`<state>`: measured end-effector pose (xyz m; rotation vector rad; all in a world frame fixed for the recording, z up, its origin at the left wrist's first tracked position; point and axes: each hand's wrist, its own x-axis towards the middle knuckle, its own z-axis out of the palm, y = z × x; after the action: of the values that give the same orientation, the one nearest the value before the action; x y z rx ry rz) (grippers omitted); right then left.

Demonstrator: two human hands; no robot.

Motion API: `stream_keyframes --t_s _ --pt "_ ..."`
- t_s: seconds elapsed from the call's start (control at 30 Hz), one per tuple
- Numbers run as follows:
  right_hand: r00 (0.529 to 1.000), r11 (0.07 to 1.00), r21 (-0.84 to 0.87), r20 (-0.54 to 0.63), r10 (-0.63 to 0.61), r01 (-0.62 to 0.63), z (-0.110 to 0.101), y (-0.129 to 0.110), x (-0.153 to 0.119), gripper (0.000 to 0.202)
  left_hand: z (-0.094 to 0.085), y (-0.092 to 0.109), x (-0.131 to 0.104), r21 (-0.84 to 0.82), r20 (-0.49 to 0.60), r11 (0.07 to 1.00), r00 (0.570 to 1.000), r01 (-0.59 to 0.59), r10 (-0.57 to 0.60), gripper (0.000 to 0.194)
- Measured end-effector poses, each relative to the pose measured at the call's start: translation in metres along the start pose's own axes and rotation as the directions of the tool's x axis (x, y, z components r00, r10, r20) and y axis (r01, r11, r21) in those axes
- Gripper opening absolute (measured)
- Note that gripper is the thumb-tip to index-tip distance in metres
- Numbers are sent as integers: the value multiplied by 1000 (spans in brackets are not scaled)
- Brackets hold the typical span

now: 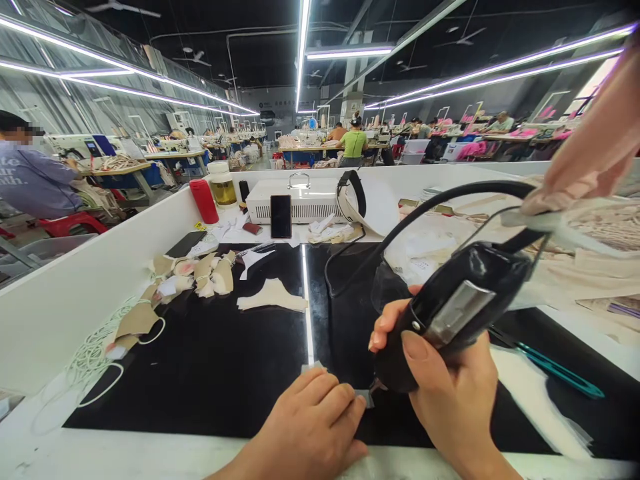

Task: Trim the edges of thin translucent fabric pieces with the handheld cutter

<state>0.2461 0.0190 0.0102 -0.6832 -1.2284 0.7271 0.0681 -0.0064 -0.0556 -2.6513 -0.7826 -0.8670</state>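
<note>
My right hand point(450, 393) is wrapped round a black corded electric hand tool point(450, 313) with a metal plate on its side. The tool slants down to the left, its small metal tip at the edge of a thin grey translucent piece point(365, 398). My left hand point(313, 423) presses that piece onto the black mat point(225, 373), fingers curled and close together; most of the piece is hidden under them. Beyond them lies a cream shaped cutout point(273, 295). To the right of my right hand are teal-handled scissors or snips point(560, 370) and more cream pieces point(537, 400).
Tied bundles point(200, 273) and pale green cord point(117, 337) lie along the left. A white vented box point(300, 203), a phone point(281, 217) and a jar point(221, 187) stand at the back. The tool's black cable point(425, 210) arches overhead, touching a blurred pinkish shape point(590, 153) I cannot identify.
</note>
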Motion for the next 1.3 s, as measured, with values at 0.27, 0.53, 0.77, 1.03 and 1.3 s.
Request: stream_keyframes --t_s 0.27,0.53,0.77,1.03,1.3 --pt "1000 998 59 3 23 -23 -3 2 -1 36 5 -10 -4 -7 17 1000 1000 -2 2 34" --pt "1000 999 33 9 21 -22 -1 2 -3 26 -2 -8 3 -14 6 1000 1000 4 -4 33" --pt "1000 1000 2 -27 7 -7 -4 -8 3 28 -5 -17 2 -40 106 999 994 -21 25 31" --pt "995 995 -95 94 36 -27 2 -21 1 32 -39 -23 -12 -154 233 971 962 185 -146 36" --pt "984 997 69 176 24 -37 43 -11 -9 17 -79 -25 -66 -84 247 820 809 566 -533 50"
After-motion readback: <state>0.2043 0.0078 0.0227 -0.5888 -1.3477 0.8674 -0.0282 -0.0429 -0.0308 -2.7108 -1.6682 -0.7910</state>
